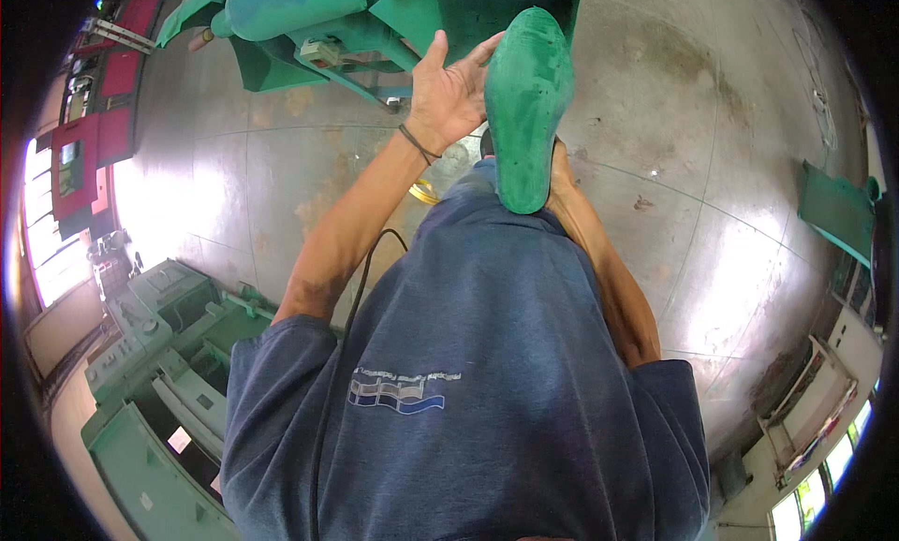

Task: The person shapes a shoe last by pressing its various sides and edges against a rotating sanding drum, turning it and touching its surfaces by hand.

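A green shoe last (530,110) stands upright before me, its smooth sole-shaped face turned toward me, toe up and heel down. My right hand (561,174) grips it from behind at the heel end; most of those fingers are hidden by the last. My left hand (453,90) is open beside the last's left edge, thumb raised and palm showing. Its fingertips reach the edge near the toe, partly out of sight, so I cannot tell whether they touch it.
A green machine (300,12) with a rounded housing stands just ahead. Another green machine (154,330) is at the lower left. A dark cord (348,307) hangs down my front. Beneath is a stained concrete floor (646,101). A green panel (836,212) sits at the far right.
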`<state>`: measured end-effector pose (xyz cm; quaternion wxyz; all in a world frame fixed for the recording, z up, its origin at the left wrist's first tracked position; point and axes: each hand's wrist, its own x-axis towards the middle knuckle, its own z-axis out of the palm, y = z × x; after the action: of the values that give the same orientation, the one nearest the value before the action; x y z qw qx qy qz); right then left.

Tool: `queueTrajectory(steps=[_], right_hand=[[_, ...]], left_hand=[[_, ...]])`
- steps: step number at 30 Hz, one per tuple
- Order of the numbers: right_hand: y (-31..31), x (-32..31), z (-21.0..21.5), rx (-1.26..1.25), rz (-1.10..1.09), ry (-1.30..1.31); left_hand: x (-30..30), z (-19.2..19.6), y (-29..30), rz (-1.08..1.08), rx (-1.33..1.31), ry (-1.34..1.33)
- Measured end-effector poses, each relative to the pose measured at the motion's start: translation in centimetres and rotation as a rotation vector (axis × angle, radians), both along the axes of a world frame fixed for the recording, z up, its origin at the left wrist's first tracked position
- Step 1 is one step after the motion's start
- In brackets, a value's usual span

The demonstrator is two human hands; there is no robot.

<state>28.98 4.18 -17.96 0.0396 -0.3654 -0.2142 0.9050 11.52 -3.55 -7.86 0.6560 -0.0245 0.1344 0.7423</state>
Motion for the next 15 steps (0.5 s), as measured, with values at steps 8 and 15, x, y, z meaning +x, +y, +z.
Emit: queueTrajectory(steps=[8, 15], right_hand=[[0.6, -0.5, 1.3, 0.155, 0.097, -0.015], [1.5, -0.8, 2.0, 0.357, 0.073, -0.149]], left_hand=[[3.9, 1.2, 1.0, 0.227, -0.570, 1.495], [3.1, 2.1, 1.1, 0.260, -0.766, 1.833]])
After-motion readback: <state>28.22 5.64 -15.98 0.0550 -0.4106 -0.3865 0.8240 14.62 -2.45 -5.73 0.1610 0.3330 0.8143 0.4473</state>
